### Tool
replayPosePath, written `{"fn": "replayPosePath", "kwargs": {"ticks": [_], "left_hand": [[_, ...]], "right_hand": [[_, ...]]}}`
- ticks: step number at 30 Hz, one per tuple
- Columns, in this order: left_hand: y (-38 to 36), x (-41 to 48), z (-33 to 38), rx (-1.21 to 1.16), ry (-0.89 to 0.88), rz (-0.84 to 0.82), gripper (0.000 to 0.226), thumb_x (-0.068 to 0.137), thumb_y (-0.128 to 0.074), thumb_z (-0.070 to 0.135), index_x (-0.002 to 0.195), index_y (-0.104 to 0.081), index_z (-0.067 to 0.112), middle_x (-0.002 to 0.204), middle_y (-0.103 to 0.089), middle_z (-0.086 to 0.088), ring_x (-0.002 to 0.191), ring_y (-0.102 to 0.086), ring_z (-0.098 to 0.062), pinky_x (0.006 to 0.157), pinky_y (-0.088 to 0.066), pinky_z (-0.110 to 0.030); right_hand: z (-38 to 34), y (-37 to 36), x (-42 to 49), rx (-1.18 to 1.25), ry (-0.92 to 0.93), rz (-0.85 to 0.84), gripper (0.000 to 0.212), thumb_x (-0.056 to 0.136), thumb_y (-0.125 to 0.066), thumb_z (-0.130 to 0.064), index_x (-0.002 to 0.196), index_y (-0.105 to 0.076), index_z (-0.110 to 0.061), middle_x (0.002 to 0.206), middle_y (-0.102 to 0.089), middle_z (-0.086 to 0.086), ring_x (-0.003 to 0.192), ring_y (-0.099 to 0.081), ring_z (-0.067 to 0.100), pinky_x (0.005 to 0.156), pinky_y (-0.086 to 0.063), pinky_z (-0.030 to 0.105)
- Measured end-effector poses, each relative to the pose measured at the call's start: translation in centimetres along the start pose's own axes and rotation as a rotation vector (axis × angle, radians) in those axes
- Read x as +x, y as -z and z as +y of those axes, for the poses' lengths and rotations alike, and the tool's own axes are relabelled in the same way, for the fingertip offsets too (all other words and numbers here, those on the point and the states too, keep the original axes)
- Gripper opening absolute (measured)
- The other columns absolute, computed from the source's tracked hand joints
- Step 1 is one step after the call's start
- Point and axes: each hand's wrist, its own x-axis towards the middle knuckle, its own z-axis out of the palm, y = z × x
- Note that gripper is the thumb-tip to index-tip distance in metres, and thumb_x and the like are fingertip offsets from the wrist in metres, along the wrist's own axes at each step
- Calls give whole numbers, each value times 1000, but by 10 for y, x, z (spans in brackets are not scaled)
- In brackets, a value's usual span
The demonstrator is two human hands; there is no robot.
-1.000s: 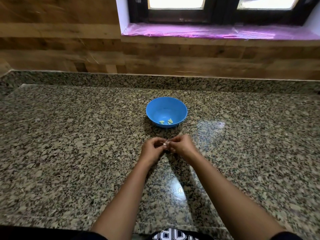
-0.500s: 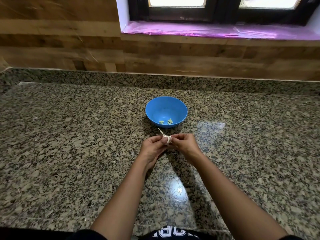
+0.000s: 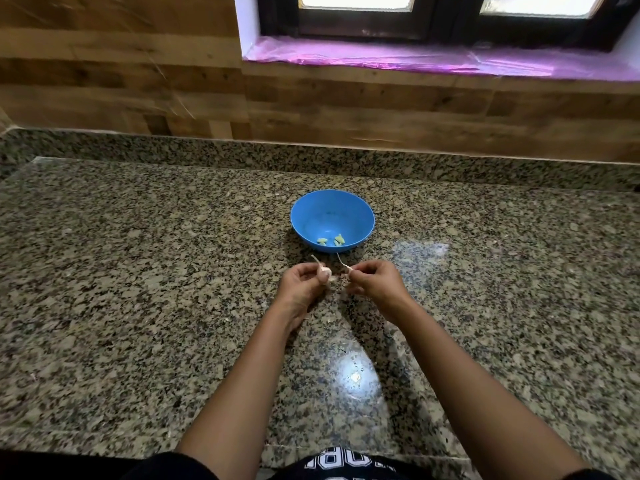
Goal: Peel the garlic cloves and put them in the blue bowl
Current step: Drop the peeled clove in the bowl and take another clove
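A blue bowl stands on the granite counter and holds a few peeled pale-green garlic cloves. Just in front of it my left hand pinches a whitish garlic clove with a thin stem sticking up. A small gap to the right, my right hand pinches a separate small piece of garlic with a curled thin tail. Both hands hover low over the counter, a little short of the bowl's near side.
A raised granite ledge runs along the back below a wood-panelled wall. A window sill covered in purple film sits above. The counter's front edge is near my body at the bottom.
My hands were joined on one piece of garlic; now they have drawn apart, each holding a part. The left keeps the clove, the right a small piece with a tail.
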Motion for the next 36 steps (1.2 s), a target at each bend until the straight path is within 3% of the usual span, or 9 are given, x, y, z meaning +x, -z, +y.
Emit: {"fn": "replayPosePath", "kwargs": {"ticks": [2,6,8,11,15,18,22,26,36], "left_hand": [[5,5,-6,250,-98,77,19,83,-69,5,94,-56,14,97,-66,-8,86,-62,-16,70,-52,-20],[8,1,-19,674,-285,139,14,86,-66,14,89,-54,22,87,-61,7,82,-59,-11,62,-49,-20],[9,-3,-24,756,-343,141,20,86,-66,13,100,-55,22,100,-61,4,91,-57,-13,73,-52,-28],[9,-14,-31,832,-383,88,49,86,-66,12,130,-46,19,129,-48,-3,110,-46,-10,89,-40,-23],[9,-42,-50,1029,-444,127,66,92,-57,24,147,-22,14,152,-24,-8,140,-23,-21,111,-22,-28],[11,-64,-69,1202,-487,195,58,95,-48,38,143,-29,13,147,-32,-8,136,-28,-20,110,-26,-31],[10,-64,-78,1455,-507,-30,62,97,-32,51,147,-22,15,155,-24,-4,143,-16,-17,116,-8,-30],[6,-52,-75,1647,-477,-98,70,97,-19,57,151,-7,14,159,-5,-3,146,-1,-17,118,-1,-36],[5,-52,-76,1685,-455,-98,66,99,-16,53,151,-4,14,159,-1,-3,146,3,-18,118,-1,-37]], "right_hand": [[1,4,-1,-23,-21,22,8,87,-59,-1,81,-55,-2,78,-60,9,66,-64,18,81,-53,45],[5,13,-8,-79,-21,33,5,85,-61,2,82,-57,1,76,-61,10,63,-62,16,62,-56,25],[7,17,-12,-140,-4,26,3,84,-62,1,85,-59,0,79,-63,10,66,-62,17,62,-56,24],[11,24,-16,-354,40,40,3,85,-63,-3,87,-61,-3,78,-65,8,61,-63,9,57,-52,21],[14,29,-20,-652,98,52,9,85,-66,-7,93,-66,-3,81,-66,8,64,-60,12,58,-51,22],[16,27,-22,-860,142,28,8,87,-61,-2,91,-67,-4,83,-63,3,74,-60,12,66,-48,20],[17,22,-24,-1160,263,-39,13,87,-53,0,92,-65,-1,97,-62,11,90,-58,23,79,-44,28],[19,19,-27,-1292,351,-70,10,88,-52,-2,93,-60,-1,99,-56,13,85,-49,20,70,-39,27],[21,12,-25,-1425,386,-82,14,86,-55,-2,100,-57,-1,107,-55,14,95,-53,27,83,-46,35]]}}
